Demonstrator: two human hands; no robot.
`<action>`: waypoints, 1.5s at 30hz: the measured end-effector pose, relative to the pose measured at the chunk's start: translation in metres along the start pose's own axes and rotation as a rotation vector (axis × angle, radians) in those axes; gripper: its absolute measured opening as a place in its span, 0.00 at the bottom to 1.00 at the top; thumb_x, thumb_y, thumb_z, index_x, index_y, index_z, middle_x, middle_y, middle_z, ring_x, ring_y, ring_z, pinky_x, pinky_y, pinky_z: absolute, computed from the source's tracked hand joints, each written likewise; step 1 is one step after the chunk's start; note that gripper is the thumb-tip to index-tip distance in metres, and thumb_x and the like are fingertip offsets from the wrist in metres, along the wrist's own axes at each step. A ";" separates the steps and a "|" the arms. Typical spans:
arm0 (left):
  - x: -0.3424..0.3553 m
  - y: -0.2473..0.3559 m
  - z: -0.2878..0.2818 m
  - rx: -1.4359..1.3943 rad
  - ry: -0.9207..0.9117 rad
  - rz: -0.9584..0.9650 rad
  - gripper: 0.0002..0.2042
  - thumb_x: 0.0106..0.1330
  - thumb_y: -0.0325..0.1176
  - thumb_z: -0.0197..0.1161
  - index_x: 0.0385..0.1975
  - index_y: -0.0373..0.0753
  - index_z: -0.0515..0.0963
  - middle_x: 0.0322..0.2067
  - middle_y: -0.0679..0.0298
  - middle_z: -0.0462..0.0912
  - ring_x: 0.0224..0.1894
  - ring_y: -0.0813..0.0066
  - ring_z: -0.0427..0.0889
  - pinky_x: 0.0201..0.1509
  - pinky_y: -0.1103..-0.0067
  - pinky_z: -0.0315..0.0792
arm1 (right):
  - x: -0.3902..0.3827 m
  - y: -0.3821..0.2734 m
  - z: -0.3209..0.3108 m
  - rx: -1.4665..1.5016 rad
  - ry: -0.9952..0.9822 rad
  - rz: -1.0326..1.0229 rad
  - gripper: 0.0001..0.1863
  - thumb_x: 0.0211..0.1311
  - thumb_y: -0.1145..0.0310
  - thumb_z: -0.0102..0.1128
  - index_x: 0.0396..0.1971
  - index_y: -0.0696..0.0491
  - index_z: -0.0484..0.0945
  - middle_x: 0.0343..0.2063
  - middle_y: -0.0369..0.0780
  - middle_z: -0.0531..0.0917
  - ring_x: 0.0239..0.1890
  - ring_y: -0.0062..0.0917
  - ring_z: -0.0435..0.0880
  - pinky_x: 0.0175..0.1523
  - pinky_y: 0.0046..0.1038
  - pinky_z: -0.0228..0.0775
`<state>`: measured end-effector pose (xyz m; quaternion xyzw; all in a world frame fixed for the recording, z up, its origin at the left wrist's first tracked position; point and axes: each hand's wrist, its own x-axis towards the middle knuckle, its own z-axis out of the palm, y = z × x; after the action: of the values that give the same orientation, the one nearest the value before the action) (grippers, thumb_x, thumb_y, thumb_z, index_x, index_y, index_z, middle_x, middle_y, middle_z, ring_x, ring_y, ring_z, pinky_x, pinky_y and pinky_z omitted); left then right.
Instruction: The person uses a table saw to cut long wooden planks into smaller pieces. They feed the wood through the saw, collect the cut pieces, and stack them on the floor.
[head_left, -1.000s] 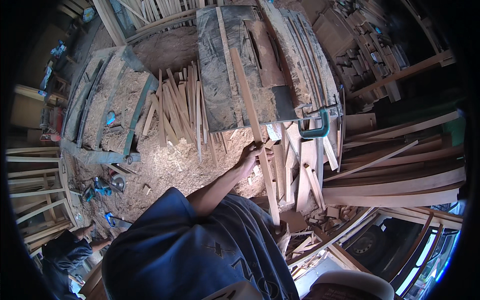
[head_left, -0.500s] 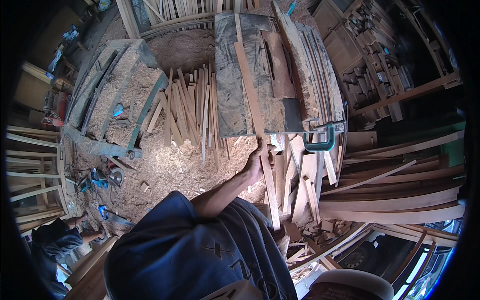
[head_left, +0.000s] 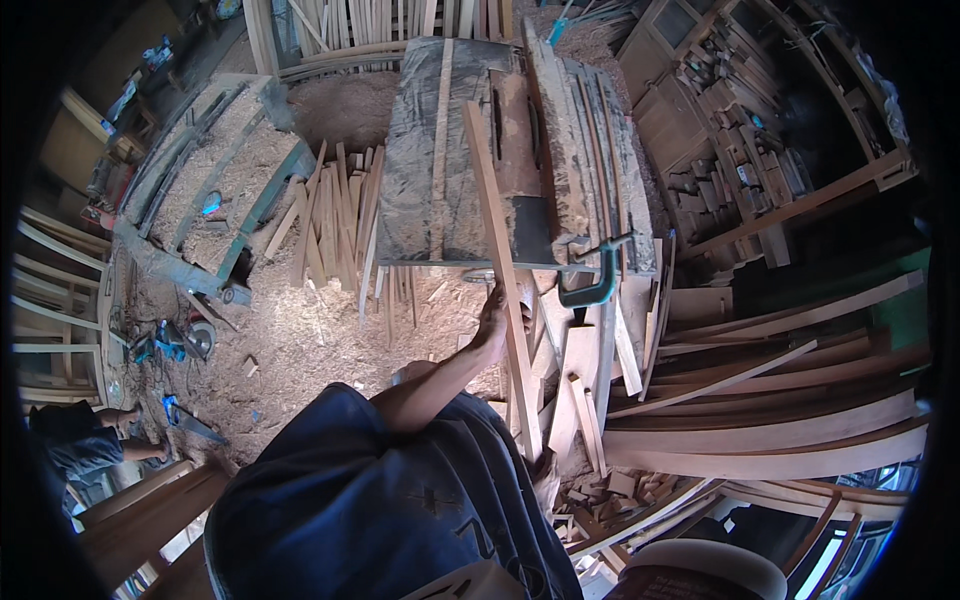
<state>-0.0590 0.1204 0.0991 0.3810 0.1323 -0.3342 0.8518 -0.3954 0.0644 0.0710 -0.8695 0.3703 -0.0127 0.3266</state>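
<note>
A long wooden strip [head_left: 505, 250] slants across the near edge of a worn saw table [head_left: 410, 180], its far end lying beside the slotted insert plate [head_left: 515, 140]. My left hand [head_left: 490, 325] is closed around the strip just off that near edge. At the strip's near end, close to my body, my right hand [head_left: 545, 480] grips it; my shirt partly hides this hand. To the strip's right, a thick wooden board [head_left: 555, 150] runs along the table as a fence. A green C-clamp [head_left: 600, 285] holds at the table's near right corner.
Cut strips [head_left: 335, 215] are heaped left of the table, beside a sawdust-covered machine frame [head_left: 215, 185]. Offcuts and boards [head_left: 578, 370] lean below the clamp. Curved planks [head_left: 770, 440] are stacked at right. A circular saw [head_left: 200, 338] lies on the sawdust floor; another person [head_left: 85, 440] works at lower left.
The view has turned, so the table appears further left. Against the table, the strip has shifted right toward the insert plate and fence. Both hands keep hold of it.
</note>
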 end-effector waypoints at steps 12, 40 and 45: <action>0.068 -0.142 -0.004 1.007 0.303 0.282 0.17 0.66 0.45 0.67 0.39 0.38 0.72 0.28 0.65 0.80 0.31 0.76 0.77 0.34 0.75 0.72 | 0.014 0.100 -0.031 0.041 -0.147 -0.021 0.21 0.68 0.54 0.57 0.49 0.55 0.69 0.29 0.57 0.80 0.31 0.59 0.80 0.33 0.54 0.69; 0.106 -0.107 0.034 1.789 0.282 0.719 0.26 0.72 0.35 0.46 0.68 0.29 0.58 0.66 0.51 0.67 0.73 0.57 0.57 0.75 0.47 0.33 | 0.063 0.062 -0.014 0.264 -0.302 0.245 0.30 0.71 0.39 0.40 0.33 0.55 0.72 0.22 0.61 0.75 0.32 0.65 0.74 0.33 0.58 0.58; 0.119 -0.094 0.036 1.770 0.270 0.719 0.26 0.71 0.34 0.46 0.65 0.24 0.60 0.66 0.46 0.66 0.74 0.54 0.54 0.75 0.46 0.31 | 0.078 0.054 -0.010 0.246 -0.354 0.309 0.30 0.71 0.39 0.39 0.32 0.54 0.72 0.21 0.60 0.75 0.31 0.65 0.75 0.33 0.58 0.59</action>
<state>-0.0345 -0.0076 0.0132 0.9383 -0.1952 0.0147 0.2851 -0.3761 -0.0195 0.0303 -0.7451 0.4315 0.1446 0.4876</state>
